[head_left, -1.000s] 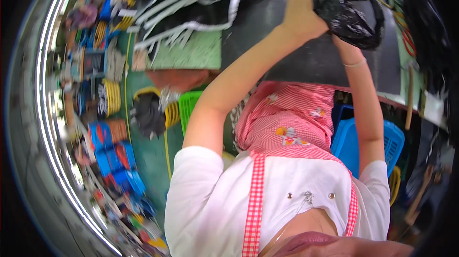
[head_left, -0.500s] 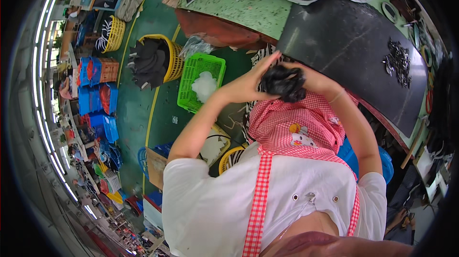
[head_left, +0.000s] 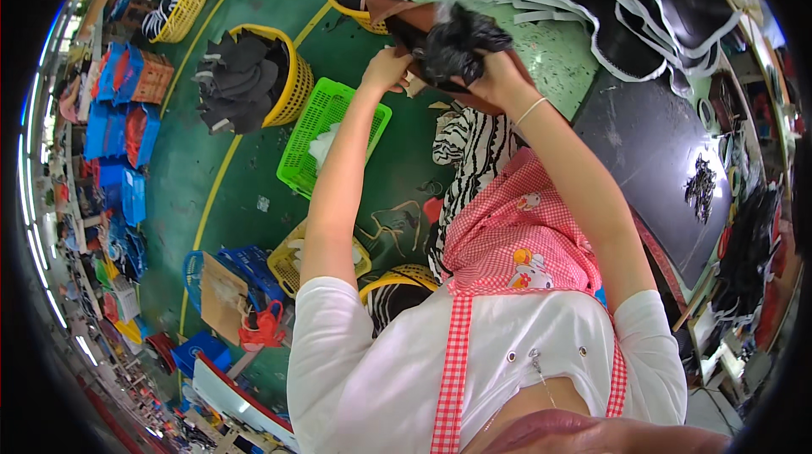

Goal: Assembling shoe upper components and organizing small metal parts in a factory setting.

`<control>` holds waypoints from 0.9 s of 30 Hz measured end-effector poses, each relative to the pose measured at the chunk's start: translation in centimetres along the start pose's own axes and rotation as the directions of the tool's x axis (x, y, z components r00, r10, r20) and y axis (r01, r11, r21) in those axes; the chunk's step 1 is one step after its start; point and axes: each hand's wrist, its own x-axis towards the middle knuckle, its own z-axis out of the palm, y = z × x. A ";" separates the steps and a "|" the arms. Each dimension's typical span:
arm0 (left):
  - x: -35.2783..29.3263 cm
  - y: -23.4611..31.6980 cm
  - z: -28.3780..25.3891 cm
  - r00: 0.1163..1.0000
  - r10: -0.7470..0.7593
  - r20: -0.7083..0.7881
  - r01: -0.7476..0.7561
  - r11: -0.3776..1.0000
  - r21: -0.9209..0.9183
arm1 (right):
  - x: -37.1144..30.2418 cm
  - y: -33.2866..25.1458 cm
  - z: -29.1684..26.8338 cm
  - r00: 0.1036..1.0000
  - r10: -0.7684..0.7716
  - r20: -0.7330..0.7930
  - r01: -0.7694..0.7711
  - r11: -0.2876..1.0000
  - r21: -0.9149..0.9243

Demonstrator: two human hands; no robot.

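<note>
A crumpled black bundle (head_left: 461,44), shiny and slightly blurred, is gripped by my right hand (head_left: 499,80) over a reddish-brown sheet-like holder (head_left: 393,10) at the table's edge. The bundle's exact kind cannot be made out. My left hand (head_left: 387,71) is closed on the near left edge of that brown holder, which gapes and looks dark inside. Just below my left hand is a bright green plastic basket (head_left: 292,154) with white stuff in it, partly behind my left forearm.
The green-topped table (head_left: 554,44) carries black pieces with white edging (head_left: 584,40), a dark board (head_left: 626,141) and a pile of small black bits (head_left: 700,188). Yellow baskets (head_left: 296,86) stand on the green floor. A zebra-striped cloth (head_left: 474,150) hangs beside my apron.
Both hands have reached forward, away from my body. My left hand has let go of the black bundle and taken the brown holder's edge. The bundle has moved over the holder in my right hand.
</note>
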 end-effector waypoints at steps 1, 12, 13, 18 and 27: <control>0.2 0.0 0.3 1.000 0.001 0.006 -0.001 1.000 -0.005 | 0.8 -0.8 -1.3 0.995 -0.073 0.071 0.072 0.997 0.023; -3.6 -1.5 -0.6 0.984 0.151 -0.096 -0.127 0.968 0.217 | 4.2 4.0 1.9 0.480 -0.583 0.655 0.488 -0.444 -0.752; -3.6 -1.7 -0.8 0.986 0.140 -0.090 -0.112 0.957 0.266 | 4.2 4.4 2.2 0.501 -0.503 0.704 0.329 -0.641 -0.693; -3.6 -0.1 0.6 0.971 0.222 -0.088 -0.206 0.966 0.158 | 9.1 4.4 3.2 0.883 -0.343 0.320 -0.034 -0.727 -0.686; -1.0 -5.3 -3.6 0.916 0.312 0.252 -0.364 0.911 0.196 | -7.7 2.1 3.3 0.726 -0.098 0.680 0.682 -0.026 -0.731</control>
